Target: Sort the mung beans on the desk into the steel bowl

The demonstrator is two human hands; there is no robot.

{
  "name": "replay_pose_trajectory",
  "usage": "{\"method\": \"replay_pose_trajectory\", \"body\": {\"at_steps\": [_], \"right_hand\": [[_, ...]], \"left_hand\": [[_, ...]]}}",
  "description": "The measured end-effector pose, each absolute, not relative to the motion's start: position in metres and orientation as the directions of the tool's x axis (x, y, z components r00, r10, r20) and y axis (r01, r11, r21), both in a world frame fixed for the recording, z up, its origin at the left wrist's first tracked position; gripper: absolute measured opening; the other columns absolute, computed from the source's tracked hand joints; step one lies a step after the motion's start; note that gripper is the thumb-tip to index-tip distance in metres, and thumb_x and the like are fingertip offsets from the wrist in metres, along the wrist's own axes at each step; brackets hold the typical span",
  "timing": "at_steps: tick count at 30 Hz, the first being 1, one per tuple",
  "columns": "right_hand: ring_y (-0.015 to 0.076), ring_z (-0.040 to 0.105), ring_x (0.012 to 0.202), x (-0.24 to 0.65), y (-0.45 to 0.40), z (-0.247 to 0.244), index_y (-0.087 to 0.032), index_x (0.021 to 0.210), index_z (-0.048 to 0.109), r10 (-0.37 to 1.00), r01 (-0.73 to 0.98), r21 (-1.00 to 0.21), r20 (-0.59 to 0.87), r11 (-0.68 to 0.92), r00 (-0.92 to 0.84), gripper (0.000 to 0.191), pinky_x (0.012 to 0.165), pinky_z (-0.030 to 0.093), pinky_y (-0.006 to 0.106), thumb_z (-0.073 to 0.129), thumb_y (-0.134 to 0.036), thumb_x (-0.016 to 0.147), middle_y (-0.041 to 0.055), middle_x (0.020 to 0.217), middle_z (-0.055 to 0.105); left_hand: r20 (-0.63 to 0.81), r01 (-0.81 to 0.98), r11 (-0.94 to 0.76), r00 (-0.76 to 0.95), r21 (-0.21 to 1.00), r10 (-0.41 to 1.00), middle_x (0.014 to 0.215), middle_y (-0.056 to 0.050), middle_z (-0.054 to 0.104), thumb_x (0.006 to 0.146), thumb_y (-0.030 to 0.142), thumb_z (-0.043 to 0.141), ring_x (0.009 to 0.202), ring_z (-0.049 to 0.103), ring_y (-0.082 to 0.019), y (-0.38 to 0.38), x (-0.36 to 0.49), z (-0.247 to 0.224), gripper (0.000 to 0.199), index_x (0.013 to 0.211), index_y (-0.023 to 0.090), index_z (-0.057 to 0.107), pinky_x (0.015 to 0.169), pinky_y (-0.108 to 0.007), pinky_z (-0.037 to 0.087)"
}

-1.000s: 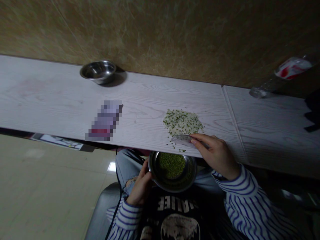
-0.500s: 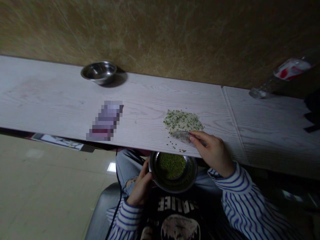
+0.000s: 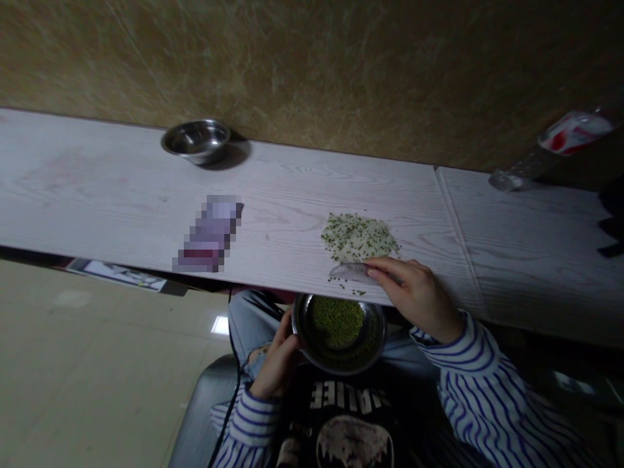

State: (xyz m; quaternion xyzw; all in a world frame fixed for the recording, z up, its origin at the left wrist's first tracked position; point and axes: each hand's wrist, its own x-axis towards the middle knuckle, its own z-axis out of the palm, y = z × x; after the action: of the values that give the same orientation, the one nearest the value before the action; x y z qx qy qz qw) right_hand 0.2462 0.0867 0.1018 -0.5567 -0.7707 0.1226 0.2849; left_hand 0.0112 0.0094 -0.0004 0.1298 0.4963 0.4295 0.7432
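My left hand (image 3: 279, 361) grips the left rim of a steel bowl (image 3: 375, 338) below the table's front edge. Green beans (image 3: 337, 321) lie inside that bowl. My right hand (image 3: 420, 294) pinches a thin, greyish translucent scraper (image 3: 348, 272), which rests on the table near its front edge. Just beyond the scraper is a spread pile of white grains mixed with green beans (image 3: 359, 236). A few loose beans lie between the scraper and the edge, above the bowl.
A second steel bowl (image 3: 195, 142) stands near the wall on the whitish wooden table (image 3: 88, 188). A blurred-out flat object (image 3: 210, 234) lies left of the pile. At the right, a clear plastic bottle (image 3: 550, 149) lies by the wall, with something dark at the far edge.
My right hand and the scraper have moved slightly toward the table's front edge, and the scraper looks narrower. Fewer loose beans show beside it. My left hand keeps its hold on the bowl.
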Motion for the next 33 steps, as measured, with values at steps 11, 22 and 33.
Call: {"method": "replay_pose_trajectory", "body": {"at_steps": [11, 22, 33], "right_hand": [[0.0178, 0.07, 0.085, 0.229, 0.097, 0.099, -0.023, 0.105, 0.071, 0.916, 0.759, -0.514, 0.256, 0.399, -0.308, 0.022, 0.081, 0.052, 0.036, 0.055, -0.019, 0.092, 0.0031, 0.098, 0.077], [0.018, 0.071, 0.087, 0.253, 0.078, 0.104, -0.02, 0.103, 0.072, 0.93, 0.767, -0.53, 0.258, 0.363, -0.262, 0.02, 0.08, 0.054, 0.034, 0.056, -0.02, 0.091, 0.0039, 0.099, 0.077], [0.0204, 0.074, 0.081, 0.238, 0.059, 0.086, -0.017, 0.107, 0.071, 0.987, 0.685, -0.727, 0.146, 0.056, 0.074, 0.026, 0.072, 0.061, 0.032, 0.057, -0.027, 0.088, 0.0086, 0.098, 0.077]], "left_hand": [[-0.599, -0.512, 0.57, 0.126, 0.643, 0.79, 0.119, -0.003, 0.066, 0.067, 0.017, 0.066, 0.099, 0.061, -0.026, 0.009, 0.008, 0.0, 0.065, 0.13, 0.029, 0.056, 0.076, -0.033, 0.05], [-0.597, -0.523, 0.568, 0.134, 0.635, 0.791, 0.111, -0.003, 0.068, 0.069, 0.016, 0.065, 0.086, 0.06, -0.02, 0.009, 0.007, 0.002, 0.062, 0.129, 0.029, 0.056, 0.067, -0.028, 0.048], [-0.592, -0.536, 0.569, 0.152, 0.624, 0.792, 0.119, -0.004, 0.066, 0.067, 0.013, 0.064, 0.091, 0.061, -0.022, 0.012, 0.013, 0.007, 0.069, 0.133, 0.028, 0.053, 0.068, -0.029, 0.05]]}}
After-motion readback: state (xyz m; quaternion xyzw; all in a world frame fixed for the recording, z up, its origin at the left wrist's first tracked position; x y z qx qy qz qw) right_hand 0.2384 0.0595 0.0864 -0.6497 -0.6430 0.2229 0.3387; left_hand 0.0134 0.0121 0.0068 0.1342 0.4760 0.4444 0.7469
